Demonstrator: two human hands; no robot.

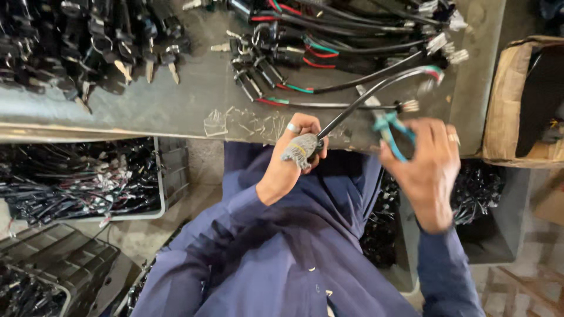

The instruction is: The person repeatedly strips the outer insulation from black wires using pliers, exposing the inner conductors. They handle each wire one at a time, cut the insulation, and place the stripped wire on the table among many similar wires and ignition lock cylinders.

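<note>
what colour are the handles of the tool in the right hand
Teal-blue; the tool held by the right hand is motion-blurred, seen in the head view.

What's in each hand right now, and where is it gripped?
Left hand grips the black cable at its near end. Right hand holds teal-handled pliers by the handles.

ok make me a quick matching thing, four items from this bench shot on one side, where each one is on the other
1. black cable
2. blue-handled pliers
3. cardboard box
4. grey crate of wires

a. far right, beside the bench
b. in the right hand
c. under the bench at left
d. pinched in the left hand

Pairs: 1-d, 2-b, 3-a, 4-c
</note>
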